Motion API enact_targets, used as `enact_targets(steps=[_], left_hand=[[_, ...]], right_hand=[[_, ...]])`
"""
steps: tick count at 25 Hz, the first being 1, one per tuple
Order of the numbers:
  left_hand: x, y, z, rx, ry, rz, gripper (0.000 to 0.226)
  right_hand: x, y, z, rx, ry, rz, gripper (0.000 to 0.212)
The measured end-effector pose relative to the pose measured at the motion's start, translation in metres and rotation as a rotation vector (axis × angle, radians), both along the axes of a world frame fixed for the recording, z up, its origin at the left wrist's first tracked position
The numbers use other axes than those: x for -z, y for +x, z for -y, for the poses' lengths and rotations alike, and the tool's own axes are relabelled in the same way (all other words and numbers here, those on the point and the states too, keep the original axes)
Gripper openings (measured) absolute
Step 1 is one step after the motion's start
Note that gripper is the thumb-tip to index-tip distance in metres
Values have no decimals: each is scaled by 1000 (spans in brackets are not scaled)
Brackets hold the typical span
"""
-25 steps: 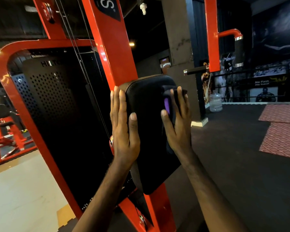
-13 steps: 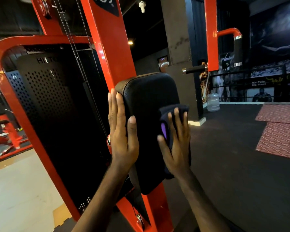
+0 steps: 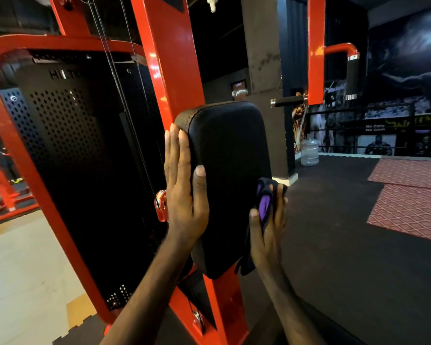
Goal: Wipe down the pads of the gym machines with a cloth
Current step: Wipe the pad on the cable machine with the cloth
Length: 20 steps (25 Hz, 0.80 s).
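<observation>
A black upholstered pad [image 3: 229, 150] stands upright on the slanted red post [image 3: 169, 58] of a gym machine, in the middle of the view. My left hand [image 3: 182, 195] lies flat against the pad's left side, fingers straight and pointing up, thumb on the front face. My right hand [image 3: 269, 235] holds a bunched dark cloth with a purple patch [image 3: 264, 205] against the pad's lower right edge. The cloth bulges between thumb and fingers, and a tail of it hangs below the palm.
A black perforated weight-stack cover [image 3: 67, 135] inside a red frame fills the left, with cables running in front. A second red post with a chrome-tipped black handle [image 3: 288, 101] stands at right. A large water bottle [image 3: 309, 151] and red patterned floor mats [image 3: 408, 202] lie beyond.
My right hand has slid the cloth down the pad's face, from near the top to the lower right edge. My left hand has stayed on the pad's left side.
</observation>
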State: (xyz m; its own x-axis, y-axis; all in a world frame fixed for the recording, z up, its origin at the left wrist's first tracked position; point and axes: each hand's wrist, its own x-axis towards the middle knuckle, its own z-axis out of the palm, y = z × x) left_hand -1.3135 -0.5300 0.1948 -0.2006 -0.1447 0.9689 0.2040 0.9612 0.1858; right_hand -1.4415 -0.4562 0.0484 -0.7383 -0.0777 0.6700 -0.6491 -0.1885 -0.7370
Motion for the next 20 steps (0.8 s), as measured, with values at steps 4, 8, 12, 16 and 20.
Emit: enact_targets(steps=[4, 8, 12, 16, 20], left_hand=[[8, 1, 1, -2, 7, 20, 60], [10, 2, 3, 10, 6, 30, 60], [10, 3, 5, 35, 8, 37, 59], [9, 3, 7, 46, -10, 58, 59], [9, 4, 7, 48, -6, 62, 57]], right_hand=[[-49, 12, 8, 27, 22, -43, 70], [9, 31, 1, -15, 35, -209, 67], [-32, 14, 7, 40, -51, 21, 64], [-17, 57, 7, -63, 2, -230, 65], [-15, 58, 2, -102, -15, -139, 67]])
